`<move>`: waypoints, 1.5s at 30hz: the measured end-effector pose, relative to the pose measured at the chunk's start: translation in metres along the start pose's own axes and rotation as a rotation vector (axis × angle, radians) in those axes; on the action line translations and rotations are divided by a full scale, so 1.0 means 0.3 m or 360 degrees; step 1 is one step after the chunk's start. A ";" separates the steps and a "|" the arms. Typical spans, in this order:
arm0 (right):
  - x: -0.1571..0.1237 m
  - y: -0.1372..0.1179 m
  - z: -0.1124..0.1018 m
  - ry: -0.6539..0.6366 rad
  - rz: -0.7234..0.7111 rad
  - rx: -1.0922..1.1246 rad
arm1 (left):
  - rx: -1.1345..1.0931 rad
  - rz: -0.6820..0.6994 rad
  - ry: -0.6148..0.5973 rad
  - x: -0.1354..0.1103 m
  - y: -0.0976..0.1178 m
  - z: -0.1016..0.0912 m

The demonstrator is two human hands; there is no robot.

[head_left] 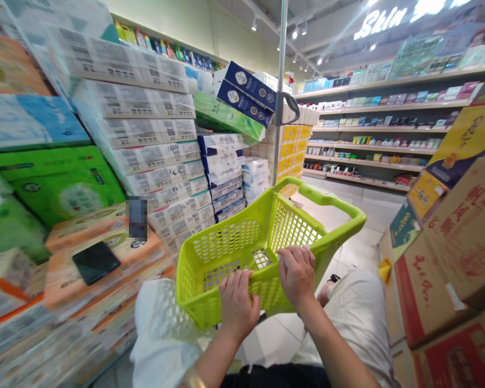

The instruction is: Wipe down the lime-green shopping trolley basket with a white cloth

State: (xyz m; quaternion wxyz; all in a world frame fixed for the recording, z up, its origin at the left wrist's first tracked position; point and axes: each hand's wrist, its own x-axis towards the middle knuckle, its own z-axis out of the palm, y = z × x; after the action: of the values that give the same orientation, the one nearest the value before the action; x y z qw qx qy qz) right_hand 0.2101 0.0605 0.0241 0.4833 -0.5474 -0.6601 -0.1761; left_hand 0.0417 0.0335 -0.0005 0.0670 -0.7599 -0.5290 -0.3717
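A lime-green plastic shopping basket cart [226, 242] stands between my legs, with no goods showing inside it. My left hand [238, 304] is curled over the near rim, fingers bent into the basket and the thumb outside. Farther right on the same rim, my right hand [297, 272] grips with its fingers folded over the edge. The cart's handle [327, 199] rises on the right side, apart from both hands.
Tissue packs [145, 129] are stacked high on the left, and a black phone-like slab [96, 262] lies on orange packs [137, 258]. Cardboard boxes [469, 237] line the right. A metal pole [282, 64] stands beyond the cart, before stocked shelves [388, 137].
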 end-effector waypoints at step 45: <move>0.120 0.141 -0.256 0.0191 -0.0129 -0.0338 | -0.0668 0.0417 -0.0461 0.236 0.219 0.036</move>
State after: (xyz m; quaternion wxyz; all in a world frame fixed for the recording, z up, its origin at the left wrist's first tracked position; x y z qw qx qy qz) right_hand 0.2846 0.0361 0.0776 0.4537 -0.5569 -0.6292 -0.2967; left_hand 0.1149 0.0639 0.0559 -0.1207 -0.8643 -0.3419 -0.3487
